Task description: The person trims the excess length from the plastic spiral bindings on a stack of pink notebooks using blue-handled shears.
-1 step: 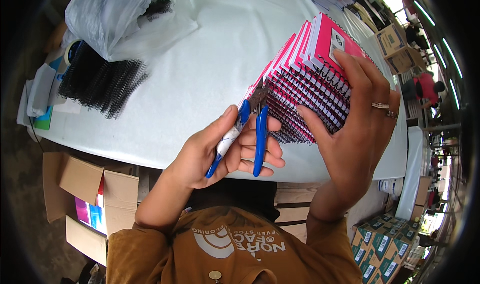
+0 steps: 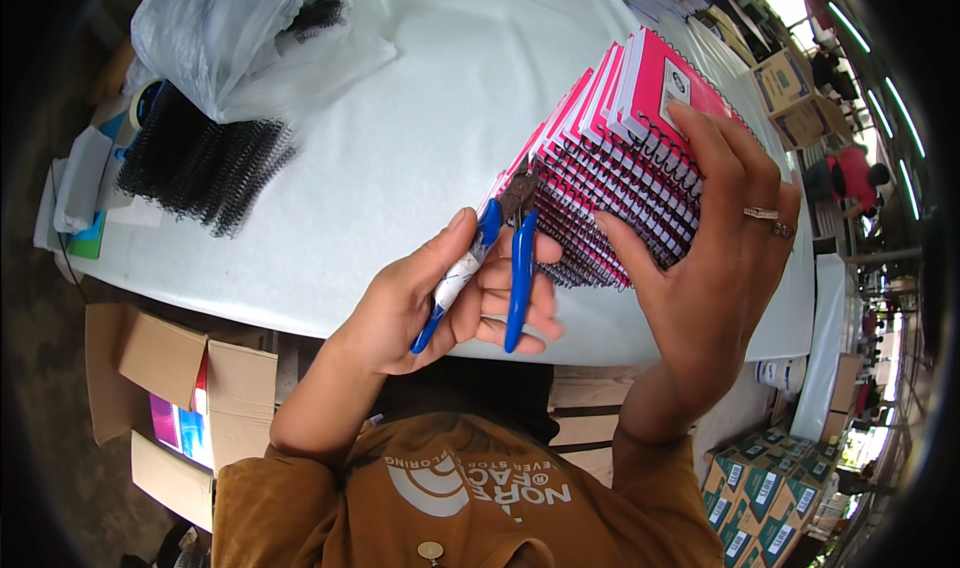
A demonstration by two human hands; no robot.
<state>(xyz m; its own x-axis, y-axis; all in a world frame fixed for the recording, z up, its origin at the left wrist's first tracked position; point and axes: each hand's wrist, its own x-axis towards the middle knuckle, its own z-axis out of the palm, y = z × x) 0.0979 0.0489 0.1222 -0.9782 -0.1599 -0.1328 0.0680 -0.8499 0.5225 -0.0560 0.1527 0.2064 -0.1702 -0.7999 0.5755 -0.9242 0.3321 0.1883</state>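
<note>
My left hand (image 2: pixel 435 293) holds a pair of wire cutters (image 2: pixel 520 278) with blue handles, one handle wrapped in white tape. Its fingers lie loosely curled behind the far handle, while the dark jaws touch the left corner of a tall stack of spiral notebooks (image 2: pixel 610 183). Pink covers and black wire coils show along the stack, with the coils facing me. Over the stack's right end curves my right hand (image 2: pixel 730 238), fingertips on the top cover and thumb against the coils. Whether the jaws are around a coil end is too small to tell.
A white-covered table (image 2: pixel 400 138) bears a bundle of black spiral coils (image 2: pixel 205 168) and a clear plastic bag (image 2: pixel 220 38) on the left. Below its edge stands an open cardboard box (image 2: pixel 240 398). Stacked cartons (image 2: pixel 765 493) are at lower right. A person in red (image 2: pixel 852 178) is far right.
The cutters' right handle has shifted slightly to the left, and my left fingers behind it have moved a little. My right hand and the stack look unmoved.
</note>
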